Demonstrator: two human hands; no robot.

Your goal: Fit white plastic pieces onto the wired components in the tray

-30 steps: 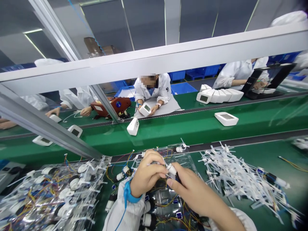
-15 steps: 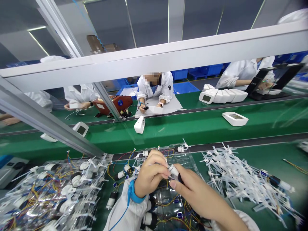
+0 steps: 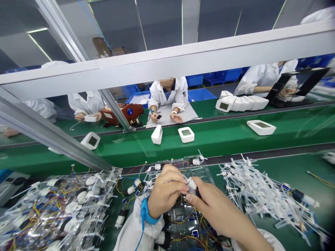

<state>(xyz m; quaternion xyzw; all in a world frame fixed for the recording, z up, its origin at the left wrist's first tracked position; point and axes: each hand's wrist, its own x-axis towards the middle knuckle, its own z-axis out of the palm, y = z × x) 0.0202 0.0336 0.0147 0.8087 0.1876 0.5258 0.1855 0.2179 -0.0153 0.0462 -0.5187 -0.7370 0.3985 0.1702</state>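
My right hand (image 3: 211,202) grips a small white cylindrical part (image 3: 192,183) between thumb and fingers. Against its left side, my left hand (image 3: 167,191) has its fingertips pinched together; whatever is between them is hidden. A blue wrist strap (image 3: 148,212) with a cord is on my left wrist. Below both hands lies a clear plastic tray (image 3: 180,218) holding white-and-black cylindrical parts with coloured wires. Several similar loose parts, one of them a white-and-black cylinder (image 3: 121,218), lie left of the tray.
Right of my hands is a heap of white cable ties (image 3: 264,195). Wired parts with ties are piled on clear trays (image 3: 60,212) at left. Beyond a metal frame (image 3: 167,66), white devices (image 3: 186,134) sit on a green conveyor (image 3: 222,134); co-workers in white coats sit opposite.
My hands stay together on the white part, with only a slight shift. Devices on the conveyor have moved right. The person opposite has let go of a white device, now on the belt.
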